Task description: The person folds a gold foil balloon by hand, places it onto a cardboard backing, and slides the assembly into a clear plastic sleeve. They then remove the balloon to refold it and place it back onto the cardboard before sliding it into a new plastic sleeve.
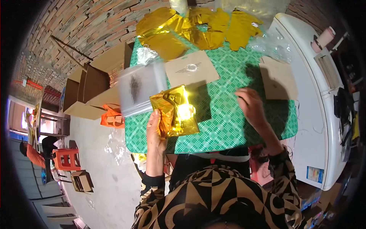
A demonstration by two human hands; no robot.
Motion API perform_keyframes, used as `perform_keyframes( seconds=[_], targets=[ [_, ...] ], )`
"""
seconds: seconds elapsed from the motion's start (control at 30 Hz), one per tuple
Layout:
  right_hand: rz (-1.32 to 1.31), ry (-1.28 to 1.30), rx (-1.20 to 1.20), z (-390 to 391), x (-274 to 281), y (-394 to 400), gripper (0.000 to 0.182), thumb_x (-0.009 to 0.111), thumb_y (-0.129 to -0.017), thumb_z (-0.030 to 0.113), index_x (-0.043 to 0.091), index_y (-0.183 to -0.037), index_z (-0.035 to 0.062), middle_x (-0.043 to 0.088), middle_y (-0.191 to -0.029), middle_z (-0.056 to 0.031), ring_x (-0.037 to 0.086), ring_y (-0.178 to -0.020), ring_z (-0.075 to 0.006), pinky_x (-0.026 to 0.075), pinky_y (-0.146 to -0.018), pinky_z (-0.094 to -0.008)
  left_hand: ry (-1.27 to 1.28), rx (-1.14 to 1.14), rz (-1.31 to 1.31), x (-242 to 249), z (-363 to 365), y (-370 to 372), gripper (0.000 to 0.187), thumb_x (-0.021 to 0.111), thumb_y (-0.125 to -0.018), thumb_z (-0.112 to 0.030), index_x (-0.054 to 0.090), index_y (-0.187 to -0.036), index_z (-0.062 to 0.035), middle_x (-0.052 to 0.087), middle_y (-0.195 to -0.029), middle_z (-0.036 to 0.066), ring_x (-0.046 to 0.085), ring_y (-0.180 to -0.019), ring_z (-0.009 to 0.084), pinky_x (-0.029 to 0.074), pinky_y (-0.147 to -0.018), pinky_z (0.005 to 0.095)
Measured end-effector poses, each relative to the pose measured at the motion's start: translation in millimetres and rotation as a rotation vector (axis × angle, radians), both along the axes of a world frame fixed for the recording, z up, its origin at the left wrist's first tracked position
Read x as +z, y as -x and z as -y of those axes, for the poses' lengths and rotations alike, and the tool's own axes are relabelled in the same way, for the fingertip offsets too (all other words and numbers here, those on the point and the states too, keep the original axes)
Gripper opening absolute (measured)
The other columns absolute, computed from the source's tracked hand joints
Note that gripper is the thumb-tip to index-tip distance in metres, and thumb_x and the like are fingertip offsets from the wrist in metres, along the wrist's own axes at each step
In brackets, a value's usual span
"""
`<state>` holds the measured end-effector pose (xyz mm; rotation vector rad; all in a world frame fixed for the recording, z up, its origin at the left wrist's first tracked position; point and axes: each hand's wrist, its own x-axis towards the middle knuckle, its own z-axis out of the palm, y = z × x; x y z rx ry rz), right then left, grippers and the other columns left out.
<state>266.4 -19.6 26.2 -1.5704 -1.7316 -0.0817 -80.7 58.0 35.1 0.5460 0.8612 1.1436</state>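
My left hand grips a shiny folded gold foil balloon packet by its left side, thumb on top, over the front of the green checked table. Bright glare covers part of the foil. My right hand is raised over the table's right part, its fingers loosely bent and the thumb apart, with nothing visible in it. Left of the packet, a stack of clear plastic bags with dark print overhangs the table edge. Behind the packet lies a flat cardboard sheet.
Flat gold foil pieces spread over the table's back. Another cardboard sheet lies at right, beside a white appliance. Open cardboard boxes and an orange bag stand left. A red stool and another person are far left.
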Motion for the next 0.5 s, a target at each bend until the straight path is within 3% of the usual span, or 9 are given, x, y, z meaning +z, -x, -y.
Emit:
perform_keyframes(
  seconds=[0.07, 0.2, 0.23, 0.27, 0.4, 0.5],
  targets=[
    [0.085, -0.041, 0.159, -31.9, 4.6, 16.8, 0.033, 0.072, -0.094, 0.016, 0.069, -0.124, 0.0037, 0.065, -0.133, -0.0123, 0.057, -0.129, -0.0342, 0.047, -0.106, -0.0445, -0.018, 0.048, 0.006, 6.1, 0.5, 9.3, 0.025, 0.064, -0.107, -0.031, 0.066, -0.114, -0.0068, 0.074, -0.115, 0.006, 0.073, -0.098, 0.0172, 0.059, -0.088, 0.0339],
    [0.348, 0.223, 0.117, -76.6, -10.9, 46.0, 0.053, 0.068, -0.097, 0.031, 0.057, -0.143, 0.0063, 0.051, -0.152, -0.0112, 0.041, -0.145, -0.0335, 0.031, -0.119, -0.0523, -0.053, 0.056, 0.005, 3.3, -6.8, 30.8, 0.037, 0.061, -0.108, -0.030, 0.060, -0.139, -0.0078, 0.070, -0.132, 0.006, 0.070, -0.115, 0.0204, 0.058, -0.099, 0.0389],
    [0.385, 0.234, 0.106, -81.3, -18.7, 48.5, 0.056, 0.067, -0.098, 0.034, 0.054, -0.145, 0.0071, 0.048, -0.155, -0.0108, 0.038, -0.147, -0.0330, 0.028, -0.120, -0.0536, -0.027, 0.116, 0.019, 16.4, -5.5, 25.4, 0.027, 0.064, -0.107, -0.029, 0.066, -0.120, -0.0066, 0.074, -0.120, 0.007, 0.072, -0.105, 0.0191, 0.059, -0.093, 0.0358],
    [0.420, 0.247, 0.093, -84.3, -27.7, 50.2, 0.059, 0.066, -0.099, 0.036, 0.051, -0.148, 0.0080, 0.046, -0.157, -0.0104, 0.034, -0.150, -0.0326, 0.024, -0.121, -0.0549, -0.036, 0.123, 0.019, 16.2, -6.8, 26.8, 0.027, 0.064, -0.107, -0.029, 0.066, -0.121, -0.0066, 0.073, -0.121, 0.007, 0.072, -0.106, 0.0190, 0.059, -0.094, 0.0356],
    [0.425, 0.223, 0.025, -63.2, -30.4, 52.1, 0.057, 0.070, -0.096, 0.038, 0.056, -0.142, 0.0079, 0.051, -0.151, -0.0119, 0.039, -0.146, -0.0321, 0.027, -0.119, -0.0566, -0.036, 0.124, 0.033, 8.1, -9.5, 38.6, 0.027, 0.063, -0.107, -0.028, 0.065, -0.124, -0.0064, 0.073, -0.123, 0.007, 0.072, -0.109, 0.0190, 0.058, -0.097, 0.0351],
    [0.418, 0.151, 0.013, -35.7, -23.3, 51.0, 0.057, 0.079, -0.087, 0.030, 0.060, -0.136, 0.0078, 0.056, -0.143, -0.0132, 0.047, -0.139, -0.0328, 0.032, -0.116, -0.0551, -0.017, 0.124, 0.029, 3.2, -9.5, 39.8, 0.028, 0.063, -0.108, -0.027, 0.065, -0.126, -0.0064, 0.073, -0.124, 0.007, 0.072, -0.110, 0.0191, 0.058, -0.097, 0.0357]
  ],
)
